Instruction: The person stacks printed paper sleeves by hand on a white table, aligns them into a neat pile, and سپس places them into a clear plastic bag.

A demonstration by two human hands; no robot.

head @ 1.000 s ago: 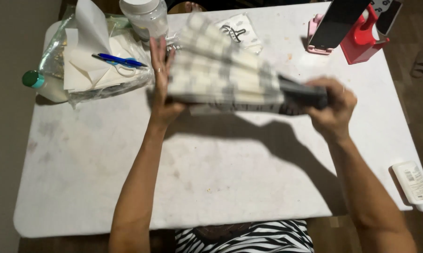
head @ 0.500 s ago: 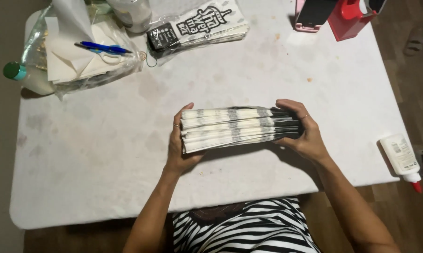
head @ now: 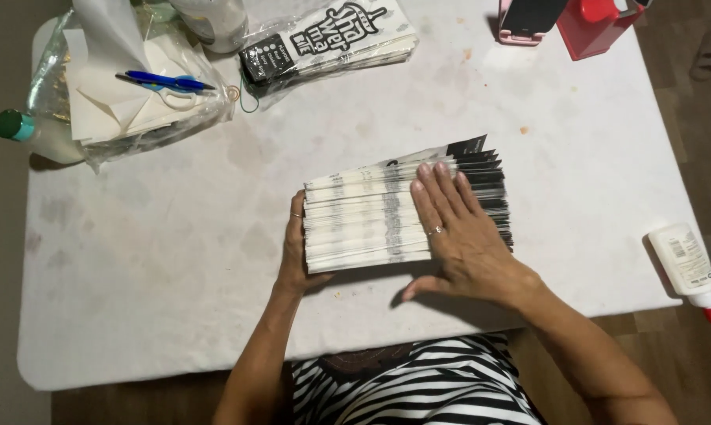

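White table (head: 174, 299), stained, wood floor around it. Folded paper stack (head: 371, 224) lying flat mid-table. Right hand (head: 457, 236) pressed flat on top, fingers spread, gripping nothing. Left hand (head: 296, 252) cupped against stack's left end, fingers curled on the edge. Far beyond fingertips: bagged papers (head: 328, 39), plastic bag with blue scissors (head: 166, 83), green-capped bottle (head: 33, 138). Glue bottle (head: 686, 264) well right of right hand. Versus 0.5 s ago: stack was held edge-up between both hands, now laid down.
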